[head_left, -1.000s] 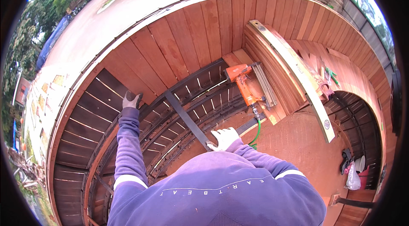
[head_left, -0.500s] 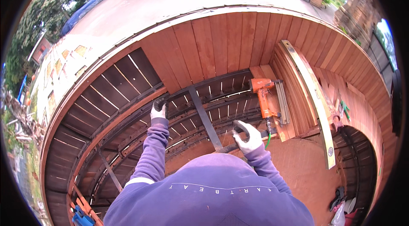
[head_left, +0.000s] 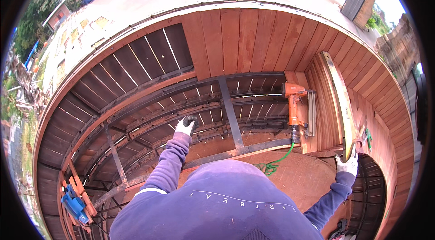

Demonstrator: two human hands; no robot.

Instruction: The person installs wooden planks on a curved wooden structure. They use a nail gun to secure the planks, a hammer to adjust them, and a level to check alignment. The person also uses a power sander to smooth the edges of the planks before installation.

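My right hand [head_left: 347, 164], in a white glove with dark fingers, closes around the near end of a long yellowish bar [head_left: 339, 90]. That bar lies along a stack of reddish wooden boards [head_left: 318, 104]. My left hand [head_left: 186, 125], gloved the same way, hangs over the dark curved frame with its fingers curled together. Whatever might be inside them is hidden. Between my hands, an orange nail gun [head_left: 295, 104] with a grey magazine rests on the boards, left of the stack. A green air hose [head_left: 285, 156] runs down from it.
Reddish boards [head_left: 244, 40] line the right part of the curved seat back. At left, dark slats [head_left: 118, 65] show gaps. A flat dark bar [head_left: 230, 111] crosses the frame. A blue power tool [head_left: 74, 204] sits on wood at lower left, and green-handled pliers [head_left: 368, 138] lie at right.
My right hand has moved right and taken hold of the yellowish bar's near end. My left hand has drawn back from the upper frame rail, and its fingers have curled in. The view has shifted.
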